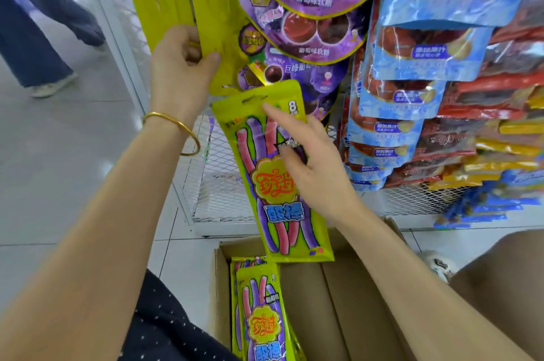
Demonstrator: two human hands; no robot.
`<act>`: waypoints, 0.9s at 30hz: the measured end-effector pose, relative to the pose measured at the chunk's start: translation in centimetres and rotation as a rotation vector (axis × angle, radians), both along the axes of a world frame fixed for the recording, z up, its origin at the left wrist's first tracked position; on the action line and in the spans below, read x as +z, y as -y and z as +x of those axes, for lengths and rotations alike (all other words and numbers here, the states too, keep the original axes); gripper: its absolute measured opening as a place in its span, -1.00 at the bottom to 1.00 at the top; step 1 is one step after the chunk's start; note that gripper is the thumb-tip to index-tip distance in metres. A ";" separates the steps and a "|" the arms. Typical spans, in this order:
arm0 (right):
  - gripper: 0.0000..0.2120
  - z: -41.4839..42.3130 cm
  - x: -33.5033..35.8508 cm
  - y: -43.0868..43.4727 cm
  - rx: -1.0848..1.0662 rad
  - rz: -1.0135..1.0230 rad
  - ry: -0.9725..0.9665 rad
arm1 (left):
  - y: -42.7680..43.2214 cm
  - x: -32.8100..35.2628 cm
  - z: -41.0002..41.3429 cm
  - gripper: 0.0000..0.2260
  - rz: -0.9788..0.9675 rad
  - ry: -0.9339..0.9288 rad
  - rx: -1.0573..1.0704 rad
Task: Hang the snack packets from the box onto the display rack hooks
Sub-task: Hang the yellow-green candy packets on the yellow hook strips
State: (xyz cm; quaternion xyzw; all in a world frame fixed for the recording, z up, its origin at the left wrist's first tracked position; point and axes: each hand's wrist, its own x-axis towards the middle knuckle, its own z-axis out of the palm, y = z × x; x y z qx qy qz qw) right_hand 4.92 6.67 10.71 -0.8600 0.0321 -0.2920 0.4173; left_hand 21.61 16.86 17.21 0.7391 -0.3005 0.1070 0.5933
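Note:
A yellow-green snack packet with pink and purple sticks printed on it hangs tilted in front of the rack. My right hand holds it near its top, index finger stretched toward its hang hole. Above it, my left hand grips the lower edge of yellow packets hanging back side out on the rack. Below, an open cardboard box holds a few more of the same packets at its left side. The hook itself is hidden behind the packets.
Purple grape-candy packets hang right of the yellow ones. Blue and red packets fill the rack further right. White wire mesh forms the rack's lower part. A person's legs stand on the tiled floor at left.

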 end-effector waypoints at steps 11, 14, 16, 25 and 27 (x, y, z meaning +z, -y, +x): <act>-0.36 5.2 4.9 -0.6 0.017 0.030 0.017 | -3.6 2.2 0.7 -0.82 -0.042 -0.398 -0.274; -0.36 5.6 5.3 -1.2 0.017 0.044 0.012 | -3.8 2.2 0.7 -0.81 -0.104 -0.502 -0.320; -0.36 5.8 5.5 -1.5 0.005 0.066 -0.007 | -3.8 2.1 0.6 -0.86 -0.150 -0.570 -0.330; -0.34 6.4 5.4 -2.2 -0.029 0.043 -0.052 | -3.0 1.6 0.1 -0.84 -0.085 -0.411 -0.267; -0.34 6.5 5.3 -2.3 -0.031 0.040 -0.036 | -2.8 1.6 -0.1 -0.86 -0.127 -0.428 -0.258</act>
